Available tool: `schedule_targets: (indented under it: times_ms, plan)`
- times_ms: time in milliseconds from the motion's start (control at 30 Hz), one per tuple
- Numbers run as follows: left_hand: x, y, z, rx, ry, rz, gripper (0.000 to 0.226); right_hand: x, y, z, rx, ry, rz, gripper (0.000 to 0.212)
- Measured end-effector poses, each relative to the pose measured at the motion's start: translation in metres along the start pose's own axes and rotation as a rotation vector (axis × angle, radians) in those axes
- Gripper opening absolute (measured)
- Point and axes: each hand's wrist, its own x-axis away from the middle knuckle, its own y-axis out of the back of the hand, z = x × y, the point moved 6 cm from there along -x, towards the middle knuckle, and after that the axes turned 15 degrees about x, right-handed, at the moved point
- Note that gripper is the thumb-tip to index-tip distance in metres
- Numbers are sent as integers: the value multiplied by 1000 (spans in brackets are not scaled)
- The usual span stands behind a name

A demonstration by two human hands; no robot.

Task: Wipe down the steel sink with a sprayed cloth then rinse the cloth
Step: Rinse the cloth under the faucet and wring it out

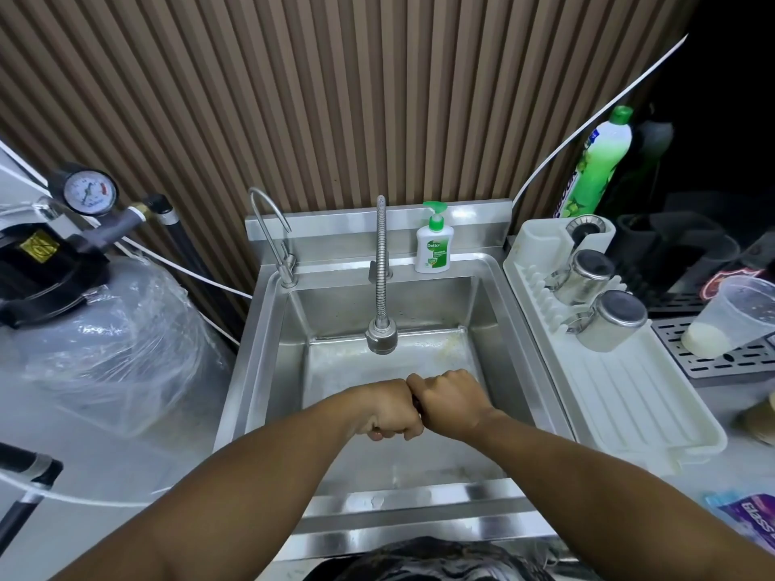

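The steel sink (251, 371) fills the middle of the view, and its flexible faucet head (381, 337) hangs over the basin with no water running. Both my hands are fists pressed knuckle to knuckle above the basin floor. My left hand (390, 413) and my right hand (448, 402) grip a dark cloth (415, 403), of which only a thin sliver shows between them. The rest of the cloth is hidden inside my fists.
A Dettol soap pump (434, 245) and a thin second tap (272, 228) stand on the back ledge. A white drying rack (620, 413) with two upturned steel cups (587, 274) sits to the right, near a green bottle (599, 161) and a plastic cup (729, 316). A plastic-wrapped tank (113, 341) stands to the left.
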Motion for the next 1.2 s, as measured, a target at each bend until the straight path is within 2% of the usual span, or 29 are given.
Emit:
schedule_targets:
  times_ms: [67,133,200,267,400,500,567,667,767,833,933,1100,1200]
  plan:
    - [1,0,0,-10,12,20,23,0,3,0,33,-8,-85,37]
    - [0,2,-2,-48,-42,-8,20,-2,7,-3,-58,-40,-98,33]
    - [-1,7,-4,-103,-165,-107,16,-3,1,-11,-275,-87,124,38]
    - [0,9,0,-37,-260,-185,22,3,-7,-25,-495,-158,287,40]
    - [9,5,15,507,-317,-199,38,25,-22,-40,-1106,-307,466,35]
    - [13,1,19,811,-338,-237,30,35,-23,-35,-1325,-333,493,27]
    - [15,0,17,888,-392,-274,21,37,-25,-31,-1366,-352,483,25]
    - [16,2,15,876,-452,-348,14,38,-21,-26,-1448,-350,443,22]
    - [17,6,14,803,-488,-406,11,37,-13,-30,-1460,-383,362,32]
    - [17,8,12,782,-507,-410,11,34,-10,-32,-1477,-383,292,34]
    - [20,12,9,817,-532,-421,18,33,-10,-37,-1500,-437,201,21]
    - [17,15,7,887,-515,-452,31,31,-9,-40,-1516,-506,86,19]
    - [17,14,2,834,-540,-442,19,30,-5,-45,-1546,-553,19,16]
